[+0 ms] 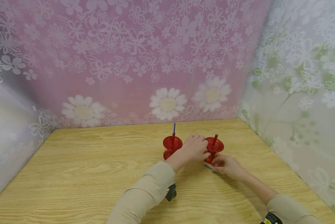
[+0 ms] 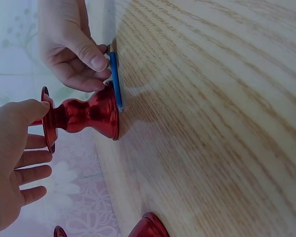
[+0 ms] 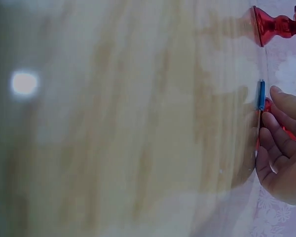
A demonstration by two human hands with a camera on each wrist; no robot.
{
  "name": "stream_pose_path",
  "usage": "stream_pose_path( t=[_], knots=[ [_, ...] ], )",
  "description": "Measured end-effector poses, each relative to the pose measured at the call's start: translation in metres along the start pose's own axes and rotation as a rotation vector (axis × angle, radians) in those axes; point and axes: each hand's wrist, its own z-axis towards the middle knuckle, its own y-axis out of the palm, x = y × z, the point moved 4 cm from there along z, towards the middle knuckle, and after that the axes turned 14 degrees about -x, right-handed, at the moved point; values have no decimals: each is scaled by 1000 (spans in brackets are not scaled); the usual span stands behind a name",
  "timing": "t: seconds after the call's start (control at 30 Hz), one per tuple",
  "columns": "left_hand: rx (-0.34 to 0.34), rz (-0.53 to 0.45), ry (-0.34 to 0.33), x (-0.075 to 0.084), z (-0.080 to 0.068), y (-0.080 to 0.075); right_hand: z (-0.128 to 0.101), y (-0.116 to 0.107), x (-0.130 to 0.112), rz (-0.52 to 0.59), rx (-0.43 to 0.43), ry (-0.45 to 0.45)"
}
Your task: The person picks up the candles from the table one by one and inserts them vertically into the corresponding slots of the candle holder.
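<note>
Two red candle holders stand on the wooden table (image 1: 100, 168). The left holder (image 1: 172, 145) carries an upright stick that is blue at the top (image 1: 174, 127). The right holder (image 1: 216, 146) (image 2: 84, 116) carries a red stick (image 1: 215, 140). My left hand (image 1: 204, 151) (image 2: 37, 128) grips the right holder's top dish, thumb on one side of the rim and fingers on the other. My right hand (image 1: 216, 165) (image 2: 101, 69) (image 3: 269, 106) pinches a thin blue stick (image 1: 208, 167) (image 2: 116, 81) (image 3: 261, 95) that lies on the table against that holder's base.
Flowered curtains close in the table: pink at the back (image 1: 145, 62), pale green at the right (image 1: 301, 93), grey at the left. Bare wood stretches to the left and front of the holders. The other holder (image 2: 148, 228) (image 3: 278, 25) shows in both wrist views.
</note>
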Motion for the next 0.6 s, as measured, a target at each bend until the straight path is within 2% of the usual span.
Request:
stream_pose_path(
  t=[0.3,0.6],
  knots=[
    [-34,-20,5,-1,0,-2,4,2,1,-4,-52,-5],
    [-45,-28,4,-1,-2,-6,6,2,-3,-49,-59,12]
  ],
)
